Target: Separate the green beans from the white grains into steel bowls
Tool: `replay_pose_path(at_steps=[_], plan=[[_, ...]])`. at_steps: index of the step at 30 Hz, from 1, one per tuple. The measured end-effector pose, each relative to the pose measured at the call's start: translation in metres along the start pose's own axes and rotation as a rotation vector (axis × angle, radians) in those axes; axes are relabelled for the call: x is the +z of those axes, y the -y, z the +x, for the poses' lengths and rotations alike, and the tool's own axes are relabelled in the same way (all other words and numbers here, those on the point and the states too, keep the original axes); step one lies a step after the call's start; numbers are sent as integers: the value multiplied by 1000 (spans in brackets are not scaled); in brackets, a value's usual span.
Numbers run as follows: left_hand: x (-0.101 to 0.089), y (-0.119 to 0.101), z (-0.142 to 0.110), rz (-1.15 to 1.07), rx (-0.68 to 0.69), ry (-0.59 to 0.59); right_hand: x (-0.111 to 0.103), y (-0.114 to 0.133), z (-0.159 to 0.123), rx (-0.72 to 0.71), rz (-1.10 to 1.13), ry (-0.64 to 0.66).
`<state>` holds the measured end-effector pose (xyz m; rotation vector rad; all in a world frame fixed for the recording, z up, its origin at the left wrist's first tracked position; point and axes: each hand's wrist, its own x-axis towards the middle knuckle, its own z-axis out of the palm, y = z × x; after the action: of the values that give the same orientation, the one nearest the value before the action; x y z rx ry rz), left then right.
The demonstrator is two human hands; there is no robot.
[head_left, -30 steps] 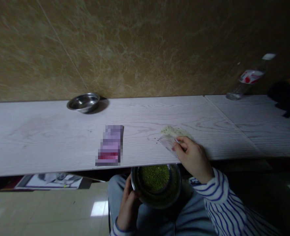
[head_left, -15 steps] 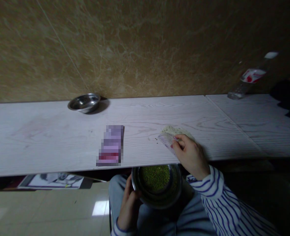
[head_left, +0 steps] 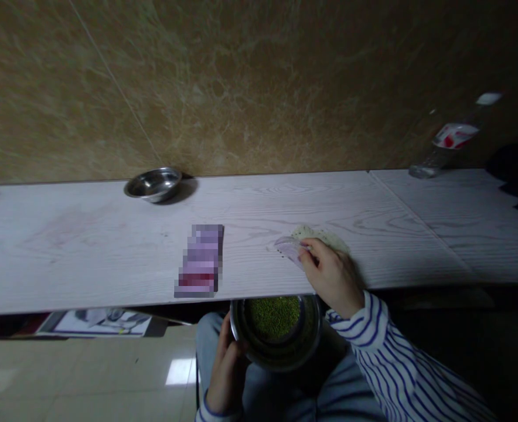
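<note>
A brown marble-patterned wall (head_left: 250, 88) rises behind a long whitish wood-grain tabletop (head_left: 87, 246), meeting it along the far edge. At the near edge sit the person's legs in blue denim jeans (head_left: 294, 401), and a white sleeve with blue stripes (head_left: 411, 375) reaches over that edge.

A deep round steel bowl (head_left: 296, 356) is held above the lap, just off the middle of the near edge, its far rim partly hidden by the tabletop. Inside lies a layer of small round green beans (head_left: 274, 317). The left hand (head_left: 227, 372) has its grip closed on the bowl's left side, thumb over the rim.

Toward the right end, by the far edge, stands a clear plastic bottle (head_left: 455, 136) with a white cap and a red-and-white label. A shallow steel bowl (head_left: 153, 186) rests near the far edge, left of the middle. Closer to the near edge lies a flat purple oblong object (head_left: 200, 261), its face pixelated.

The right hand (head_left: 331, 275) is over the tabletop near the near edge, its grip narrow, thumb and fingers pinching a thin clear plastic piece (head_left: 289, 249). Just beyond, partly covered by the hand, spreads a pale greenish patch of grains (head_left: 329, 235) with dark specks.
</note>
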<state>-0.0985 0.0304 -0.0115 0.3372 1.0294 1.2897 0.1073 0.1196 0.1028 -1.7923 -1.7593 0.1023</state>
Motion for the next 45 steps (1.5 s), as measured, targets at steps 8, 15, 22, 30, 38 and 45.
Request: replay_pose_path(at_steps=[8,15,22,30,38,45], plan=[[-2,-7,2,35,16,-29,-4,0,1,-39,50,52],[-14,-11,0,153,102,14,4,13,5,-73,143,210],[-19,-14,-4,63,70,8,1,18,-6,-127,295,360],[-17,-2,-25,73,89,-45,-24,-1,-24,-42,436,318],[-2,29,-45,95,-20,-82,-53,-47,-48,49,531,103],[24,36,-53,137,-90,-37,-82,-95,-63,144,475,-70]])
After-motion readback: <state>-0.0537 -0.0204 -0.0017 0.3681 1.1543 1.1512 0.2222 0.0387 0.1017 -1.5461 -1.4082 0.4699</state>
